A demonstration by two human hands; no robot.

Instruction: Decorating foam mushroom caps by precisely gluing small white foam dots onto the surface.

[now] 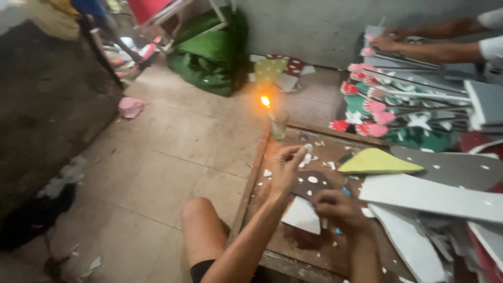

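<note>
My left hand (287,166) is raised over a low wooden board (293,246) and pinches a small white foam piece (307,150) between its fingertips. My right hand (338,209) presses down on a dark brown foam cutout with white spots (310,184), beside a white foam sheet (301,216). A lit candle in a small glass (278,123) stands at the board's far left corner, just beyond my left hand. White scraps lie scattered on the board.
A yellow-green foam triangle (377,162) and grey and white foam sheets (435,196) lie to the right. Another person's hands (385,42) work on pink and red foam flowers (367,107) at the back right. Green cloth (209,52) sits on the tiled floor.
</note>
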